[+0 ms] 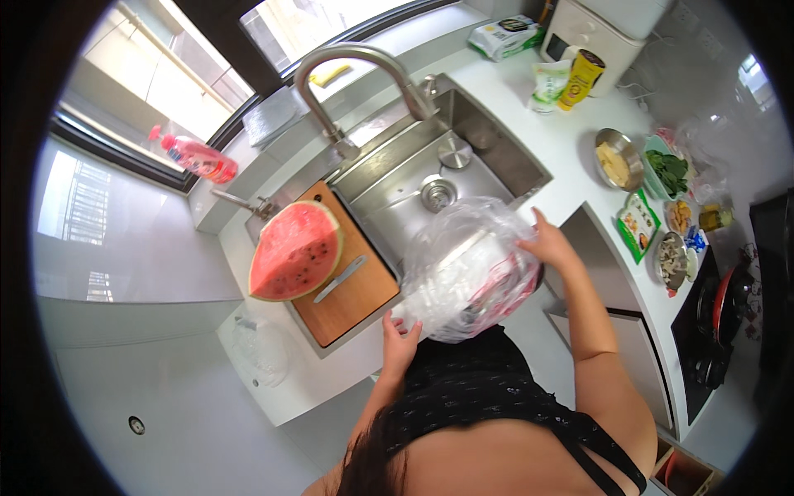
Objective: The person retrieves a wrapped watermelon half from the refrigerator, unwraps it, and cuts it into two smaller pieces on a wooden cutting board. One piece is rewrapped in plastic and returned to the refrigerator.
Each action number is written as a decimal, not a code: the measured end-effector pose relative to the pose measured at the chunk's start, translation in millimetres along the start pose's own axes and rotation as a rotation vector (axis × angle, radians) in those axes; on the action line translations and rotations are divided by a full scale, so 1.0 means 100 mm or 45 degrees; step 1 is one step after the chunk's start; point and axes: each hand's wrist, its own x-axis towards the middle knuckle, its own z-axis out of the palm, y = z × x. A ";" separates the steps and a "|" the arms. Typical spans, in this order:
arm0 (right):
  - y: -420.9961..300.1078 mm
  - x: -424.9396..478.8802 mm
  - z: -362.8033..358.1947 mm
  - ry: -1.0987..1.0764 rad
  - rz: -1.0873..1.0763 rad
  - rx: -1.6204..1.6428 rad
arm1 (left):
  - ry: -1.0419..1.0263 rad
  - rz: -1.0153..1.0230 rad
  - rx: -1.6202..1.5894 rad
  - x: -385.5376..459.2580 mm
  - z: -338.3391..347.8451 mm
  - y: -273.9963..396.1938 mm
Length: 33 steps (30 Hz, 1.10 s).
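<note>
A large clear plastic bag (pixel 456 273), with red and white matter showing through it, lies across the front edge of the sink between my hands. My left hand (pixel 400 338) pinches its lower left side. On the opposite side, my right hand (pixel 549 242) grips the bag's edge. To the left, a big cut piece of watermelon (pixel 294 251) rests on a wooden cutting board (pixel 356 297). Beside it on the board lies a knife with a pale handle (pixel 340 279). What is under the bag is hidden.
A steel sink (pixel 397 204) with a tall faucet (pixel 366 53) lies ahead. A crumpled plastic bag (pixel 260 350) is at the left. Metal bowls (pixel 631 161), a green packet (pixel 637 226), leafy greens (pixel 667 172) and a stove (pixel 695 347) are at the right. A pink bottle (pixel 201 160) stands by the window.
</note>
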 end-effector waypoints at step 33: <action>1.77 2.40 -2.70 0.811 -0.407 -0.400 | 0.377 0.298 -0.430 -0.33 0.84 0.92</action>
